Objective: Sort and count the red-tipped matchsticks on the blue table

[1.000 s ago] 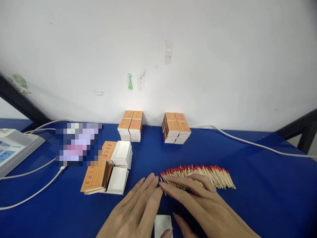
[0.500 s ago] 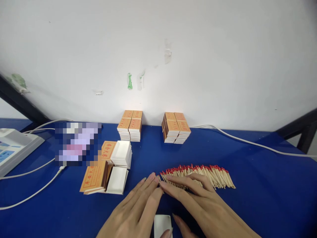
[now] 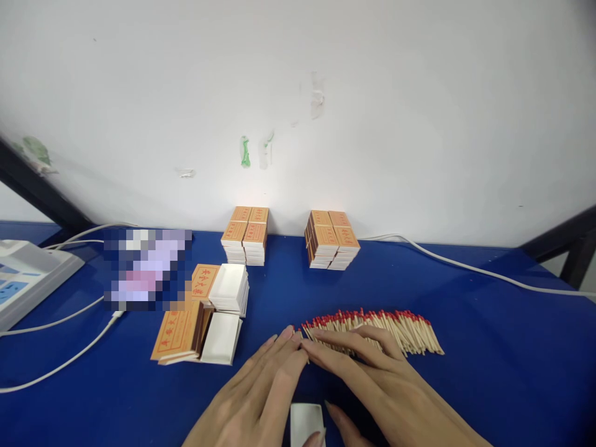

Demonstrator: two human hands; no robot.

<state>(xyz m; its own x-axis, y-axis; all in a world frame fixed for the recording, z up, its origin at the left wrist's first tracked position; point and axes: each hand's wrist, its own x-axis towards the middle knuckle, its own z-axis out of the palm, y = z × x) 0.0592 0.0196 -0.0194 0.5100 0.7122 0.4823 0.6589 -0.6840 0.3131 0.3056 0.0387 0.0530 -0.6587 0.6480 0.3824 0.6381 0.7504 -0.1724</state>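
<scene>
A long row of red-tipped matches [image 3: 414, 332] lies on the blue table, heads pointing away from me. My left hand [image 3: 261, 391] rests at the row's left end, fingers stretched out side by side, fingertips by the nearest matches. Over the left part of the row lies my right hand [image 3: 372, 379], its fingers spread and its index fingertip close to the left fingertips. Whether any match is pinched between the two hands is hidden. Below them, near the bottom edge, sits a white matchbox tray [image 3: 306, 419], with a thumb tip over its near end.
To the left are stacked white trays [image 3: 221, 338] and orange matchbox sleeves [image 3: 177, 332]. Two blocks of matchboxes, a left block [image 3: 244, 233] and a right block [image 3: 333, 239], stand by the wall. A power strip [image 3: 41, 279], a blurred-out object [image 3: 149, 267] and white cables [image 3: 465, 273] lie around.
</scene>
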